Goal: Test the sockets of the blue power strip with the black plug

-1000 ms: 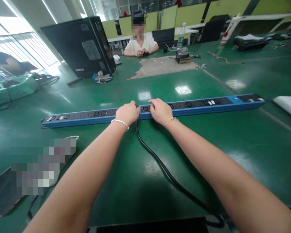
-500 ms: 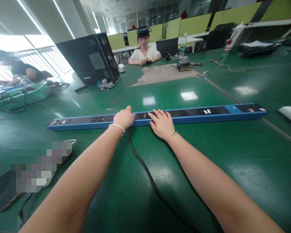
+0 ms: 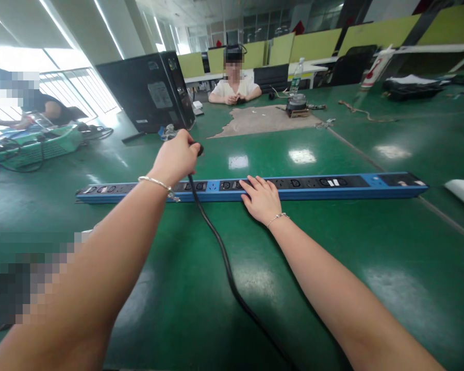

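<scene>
A long blue power strip (image 3: 355,191) with rows of black sockets lies across the green table. My left hand (image 3: 177,156) is raised above its left half, closed round a black plug (image 3: 199,149) that shows only in part past the fingers. From that hand a black cable (image 3: 225,257) runs down toward the near edge of the view. My right hand (image 3: 262,200) lies flat on the strip a little right of its middle, fingers spread over the sockets. A blue socket (image 3: 213,186) is visible between the two hands.
A black computer case (image 3: 147,93) stands at the back left, with a glove (image 3: 168,132) beside it. Farther left is a green basket (image 3: 50,147) with cables. A person (image 3: 235,90) sits across the table. A bottle (image 3: 297,77) and a dark round device (image 3: 297,103) stand at the back.
My left hand has lifted off the strip, up and to the left, with the plug and cable, uncovering the blue socket. My right hand stays on the strip.
</scene>
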`<action>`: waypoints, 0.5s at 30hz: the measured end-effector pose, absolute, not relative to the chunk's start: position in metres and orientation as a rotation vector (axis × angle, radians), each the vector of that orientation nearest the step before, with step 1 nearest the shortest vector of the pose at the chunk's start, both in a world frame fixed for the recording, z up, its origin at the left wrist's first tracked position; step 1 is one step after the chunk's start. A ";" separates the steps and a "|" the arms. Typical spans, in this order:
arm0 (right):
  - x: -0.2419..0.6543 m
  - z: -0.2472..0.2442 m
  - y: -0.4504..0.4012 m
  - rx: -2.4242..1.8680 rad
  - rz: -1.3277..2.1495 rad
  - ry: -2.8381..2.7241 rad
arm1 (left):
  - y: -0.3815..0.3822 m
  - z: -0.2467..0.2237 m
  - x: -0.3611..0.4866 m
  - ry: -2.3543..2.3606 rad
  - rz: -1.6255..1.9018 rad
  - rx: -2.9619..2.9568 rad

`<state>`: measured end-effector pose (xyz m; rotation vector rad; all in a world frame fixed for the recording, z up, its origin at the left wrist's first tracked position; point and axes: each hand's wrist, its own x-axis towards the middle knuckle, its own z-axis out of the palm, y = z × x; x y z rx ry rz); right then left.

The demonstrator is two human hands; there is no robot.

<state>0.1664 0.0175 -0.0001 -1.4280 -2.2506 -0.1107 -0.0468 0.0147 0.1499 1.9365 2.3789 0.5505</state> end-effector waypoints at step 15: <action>0.166 -0.005 0.021 -1.404 -0.165 -2.231 | 0.006 0.090 -0.147 2.432 0.051 1.893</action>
